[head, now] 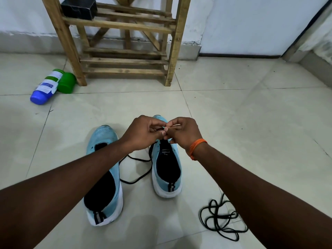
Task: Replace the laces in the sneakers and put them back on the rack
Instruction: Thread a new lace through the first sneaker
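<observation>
Over the forefoot of the right sneaker [167, 169] | left hand [142, 133] and right hand [181, 134] meet, both pinching the black lace [138, 177] | sneaker directly below, toe toward the rack [125, 26], heel toward the person | slack trails toward the left sneaker [104, 177]

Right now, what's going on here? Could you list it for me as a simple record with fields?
Place: tiled floor, facing a wooden rack
Left hand: pinches the black lace above the right sneaker
Right hand: pinches the same lace; orange thread on wrist
Left sneaker: light blue, partly behind the forearm
Spare lace: black, loose heap on floor
On rack: black box, no sneakers
By rack leg: bottle on its side, green container
</observation>
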